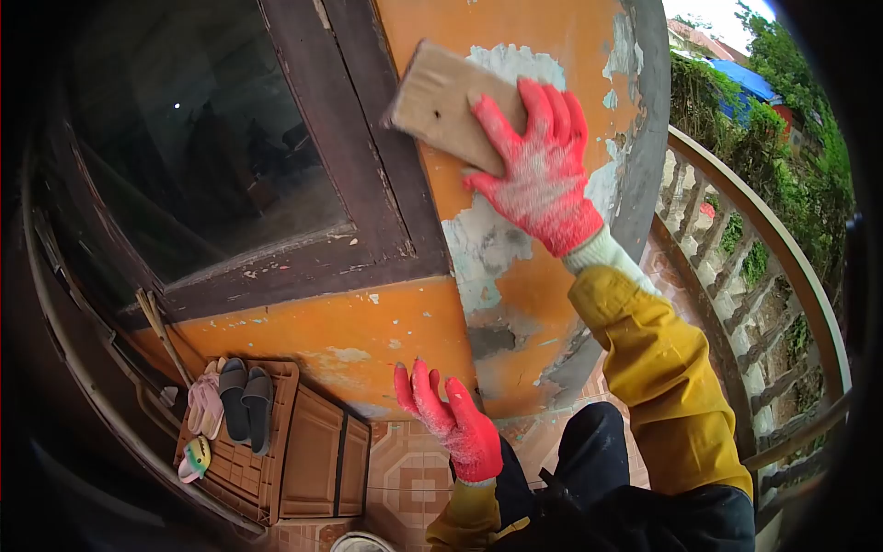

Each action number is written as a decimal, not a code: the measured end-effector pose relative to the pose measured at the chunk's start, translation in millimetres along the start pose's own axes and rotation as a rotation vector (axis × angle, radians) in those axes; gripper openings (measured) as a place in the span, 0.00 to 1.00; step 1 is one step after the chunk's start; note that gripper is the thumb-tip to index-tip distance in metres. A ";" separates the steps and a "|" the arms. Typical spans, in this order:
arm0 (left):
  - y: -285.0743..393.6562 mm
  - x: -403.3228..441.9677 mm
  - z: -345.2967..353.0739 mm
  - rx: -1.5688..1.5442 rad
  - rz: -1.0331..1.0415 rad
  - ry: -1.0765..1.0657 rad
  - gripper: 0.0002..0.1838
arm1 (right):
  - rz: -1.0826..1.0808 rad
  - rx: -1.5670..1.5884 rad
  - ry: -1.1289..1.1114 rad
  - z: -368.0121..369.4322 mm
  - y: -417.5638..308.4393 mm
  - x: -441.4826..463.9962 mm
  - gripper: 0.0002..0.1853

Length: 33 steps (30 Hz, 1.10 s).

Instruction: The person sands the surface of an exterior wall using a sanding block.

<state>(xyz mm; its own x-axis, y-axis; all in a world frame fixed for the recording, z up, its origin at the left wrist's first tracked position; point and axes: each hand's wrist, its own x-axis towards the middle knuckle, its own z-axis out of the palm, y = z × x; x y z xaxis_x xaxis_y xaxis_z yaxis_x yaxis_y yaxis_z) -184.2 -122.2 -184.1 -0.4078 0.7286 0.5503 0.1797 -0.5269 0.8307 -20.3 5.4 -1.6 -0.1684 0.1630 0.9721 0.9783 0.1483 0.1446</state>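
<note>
My right hand [543,170], in a dusty red-coated glove, grips the end of a flat brown wooden block [451,106] with a small dark hole. The block is against or just off the orange wall [524,23] next to the dark window frame; its underside is hidden. Around it the paint has peeled, baring a pale patch [487,248]. Lower down, my left hand [451,423], gloved alike, hangs in front of the wall's base. Its fingers are apart and hold nothing.
A dark-framed window [212,138] fills the upper left. Slippers [244,405] lie on a brown plastic crate [322,451] at lower left, near thin sticks [164,336]. A bucket rim [361,543] shows at the bottom. To the right curves a balustrade [782,239] above the tiled floor [414,478].
</note>
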 end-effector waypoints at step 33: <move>-75.8 60.3 32.0 -0.320 -0.260 -0.061 0.14 | 0.068 -0.184 0.034 11.3 -11.4 -12.4 0.48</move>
<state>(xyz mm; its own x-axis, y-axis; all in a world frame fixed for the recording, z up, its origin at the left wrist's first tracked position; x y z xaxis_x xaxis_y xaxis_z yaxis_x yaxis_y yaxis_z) -193.8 -24.3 -211.3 -0.3473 0.8748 0.3378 -0.2131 -0.4244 0.8800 -30.7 12.7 -17.4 -0.1006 0.1326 0.9861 0.9933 -0.0434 0.1071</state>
